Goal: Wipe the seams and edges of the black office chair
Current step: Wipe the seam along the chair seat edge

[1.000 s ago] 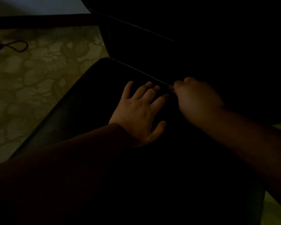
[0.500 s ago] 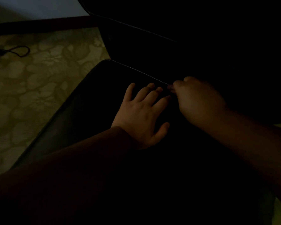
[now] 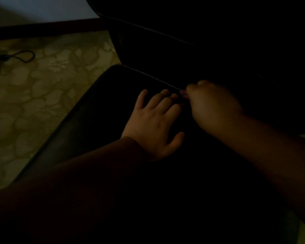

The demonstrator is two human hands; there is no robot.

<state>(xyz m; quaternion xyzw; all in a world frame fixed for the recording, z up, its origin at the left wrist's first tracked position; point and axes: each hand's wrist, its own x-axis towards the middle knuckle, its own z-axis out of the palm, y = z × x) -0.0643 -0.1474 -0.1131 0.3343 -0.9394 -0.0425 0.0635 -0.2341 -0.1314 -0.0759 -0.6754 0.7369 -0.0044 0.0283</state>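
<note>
One black padded leather office chair (image 3: 99,110) with a pale stitched seam (image 3: 148,75) along the seat's rear edge stands on the patterned beige floor (image 3: 33,95); one black cable (image 3: 23,56) lies far left. Two hands: the left hand (image 3: 153,124) rests flat, fingers spread and relaxed, on the seat; the right hand (image 3: 213,106), curled, pinches something small and unclear at the seam. Both hands sit about where they did a second ago.
</note>
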